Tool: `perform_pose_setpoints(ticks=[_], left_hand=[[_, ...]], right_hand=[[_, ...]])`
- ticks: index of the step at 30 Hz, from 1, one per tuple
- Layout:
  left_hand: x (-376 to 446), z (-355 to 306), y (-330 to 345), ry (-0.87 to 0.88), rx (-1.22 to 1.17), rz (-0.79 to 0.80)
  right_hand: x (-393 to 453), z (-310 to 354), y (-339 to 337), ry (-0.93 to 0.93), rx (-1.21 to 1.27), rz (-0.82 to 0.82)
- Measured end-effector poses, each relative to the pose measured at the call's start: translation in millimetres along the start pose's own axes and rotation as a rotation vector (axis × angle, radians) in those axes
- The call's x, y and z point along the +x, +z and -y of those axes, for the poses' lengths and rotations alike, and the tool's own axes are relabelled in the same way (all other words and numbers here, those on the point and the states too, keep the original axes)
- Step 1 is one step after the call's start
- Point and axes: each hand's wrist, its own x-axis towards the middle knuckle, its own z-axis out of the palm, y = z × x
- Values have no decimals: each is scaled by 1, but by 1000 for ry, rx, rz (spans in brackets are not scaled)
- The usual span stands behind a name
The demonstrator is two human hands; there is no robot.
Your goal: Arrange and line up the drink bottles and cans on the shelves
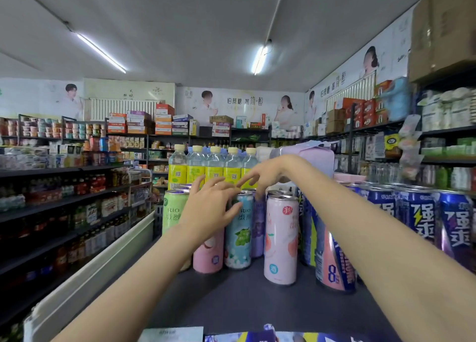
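Observation:
Tall drink cans stand on a dark shelf top [231, 298]: a green can [173, 213], a pink can [207, 254], a light-blue grape can [238, 236], a purple can [258, 228] and a pale pink peach can [280, 238]. My left hand [208, 207] has spread fingers that touch the top and side of the light-blue can. My right hand [260, 176] hovers over the purple cans behind, fingers loosely bent and pointing down. A row of clear bottles with yellow labels [213, 166] stands further back.
Blue and purple cans [422, 218] fill the right side, with a pink-and-blue can [334, 267] in front. A lilac package [306, 156] lies behind the bottles. An aisle with stocked shelves [64, 202] runs along the left.

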Motion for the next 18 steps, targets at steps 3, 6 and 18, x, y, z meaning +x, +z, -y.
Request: perform_pose_setpoints(ticks=[3,6,18], left_hand=[[3,8,1,4,-58,97],[6,11,-5,-16,-153,103],[0,17,3,-1,-232,3]], right_hand=[[21,1,3,-12,-79,82],[33,-5,2,-42,-99,36],[73,-1,3,-106,-108,-84]])
